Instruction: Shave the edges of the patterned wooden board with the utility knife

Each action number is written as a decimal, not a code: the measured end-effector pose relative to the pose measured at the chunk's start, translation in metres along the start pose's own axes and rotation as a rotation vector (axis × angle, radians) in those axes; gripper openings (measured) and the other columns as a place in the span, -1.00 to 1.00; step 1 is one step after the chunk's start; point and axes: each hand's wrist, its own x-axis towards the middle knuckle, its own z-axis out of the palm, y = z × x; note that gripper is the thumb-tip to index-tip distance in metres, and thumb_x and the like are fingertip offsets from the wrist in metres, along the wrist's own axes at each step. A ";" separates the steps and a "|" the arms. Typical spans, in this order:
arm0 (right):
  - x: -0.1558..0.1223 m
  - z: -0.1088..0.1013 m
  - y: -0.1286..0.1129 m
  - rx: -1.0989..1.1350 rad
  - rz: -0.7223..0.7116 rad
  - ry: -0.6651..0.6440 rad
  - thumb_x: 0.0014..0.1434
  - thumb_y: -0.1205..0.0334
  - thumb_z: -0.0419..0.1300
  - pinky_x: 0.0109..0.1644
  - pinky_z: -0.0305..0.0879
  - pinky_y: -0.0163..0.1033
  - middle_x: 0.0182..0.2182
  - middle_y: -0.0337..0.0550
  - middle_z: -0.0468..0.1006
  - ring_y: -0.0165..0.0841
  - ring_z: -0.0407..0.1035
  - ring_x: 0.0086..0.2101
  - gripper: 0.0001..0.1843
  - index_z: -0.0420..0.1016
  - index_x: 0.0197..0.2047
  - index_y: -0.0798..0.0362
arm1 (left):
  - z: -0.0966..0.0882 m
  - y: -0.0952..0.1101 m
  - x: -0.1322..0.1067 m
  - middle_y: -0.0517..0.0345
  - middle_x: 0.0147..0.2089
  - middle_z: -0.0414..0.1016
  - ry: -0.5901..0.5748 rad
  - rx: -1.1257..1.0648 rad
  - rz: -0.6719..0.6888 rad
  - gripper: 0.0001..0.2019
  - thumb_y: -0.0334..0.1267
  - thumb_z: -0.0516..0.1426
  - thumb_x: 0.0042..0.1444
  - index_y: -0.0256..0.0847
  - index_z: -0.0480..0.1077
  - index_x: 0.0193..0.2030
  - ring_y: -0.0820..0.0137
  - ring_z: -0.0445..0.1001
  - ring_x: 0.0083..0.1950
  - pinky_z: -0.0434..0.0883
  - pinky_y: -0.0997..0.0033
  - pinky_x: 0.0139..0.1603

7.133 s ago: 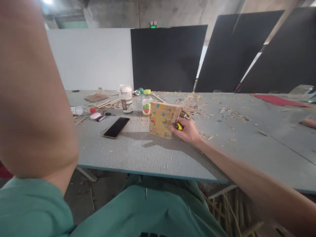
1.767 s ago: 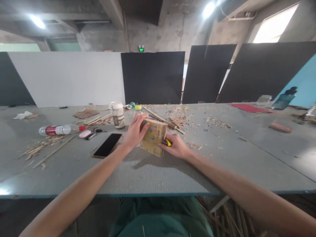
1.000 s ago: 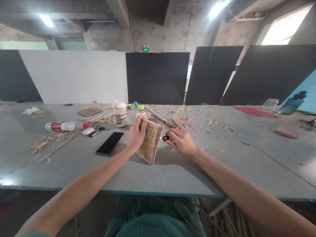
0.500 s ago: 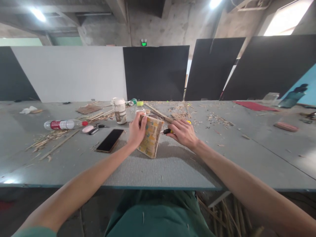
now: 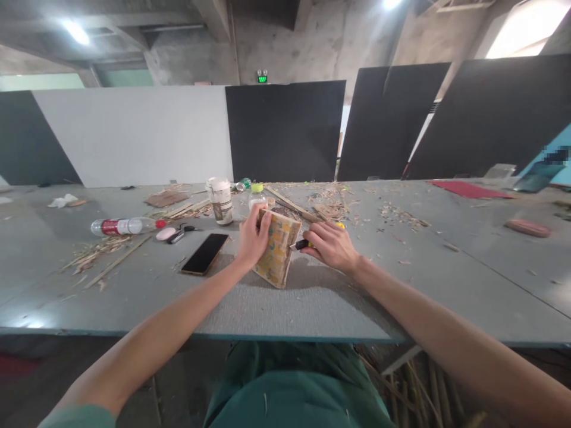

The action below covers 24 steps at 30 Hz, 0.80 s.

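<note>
A patterned cardboard box (image 5: 277, 252) with yellow, green and red prints stands tilted on one edge on the grey table (image 5: 285, 303). My left hand (image 5: 252, 238) grips its upper left side, fingers curled over the top. My right hand (image 5: 328, 245) is closed round a yellow-and-black utility knife (image 5: 302, 243), whose tip meets the box's right face.
Left of the box lie a black phone (image 5: 204, 254), keys with a pink tag (image 5: 172, 233) and a toppled plastic bottle (image 5: 125, 226). Behind stand a paper cup (image 5: 222, 201) and a green-capped bottle (image 5: 256, 195). Bamboo strips and shavings (image 5: 321, 208) litter the far tabletop.
My left arm came down and took hold of the box, tipping it up onto its edge. My right hand moved the knife up against the box's right face.
</note>
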 end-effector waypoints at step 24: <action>-0.006 0.010 0.006 0.153 0.229 0.021 0.46 0.00 -0.05 -0.39 0.08 -0.26 -0.38 -0.15 0.53 -0.38 0.33 -0.45 -0.65 0.38 -0.20 0.05 | -0.001 -0.005 0.003 0.16 -0.30 0.44 0.006 0.043 0.012 -0.75 -0.04 -0.06 0.50 -0.09 0.35 -0.04 0.39 0.38 -0.34 0.25 0.37 -0.28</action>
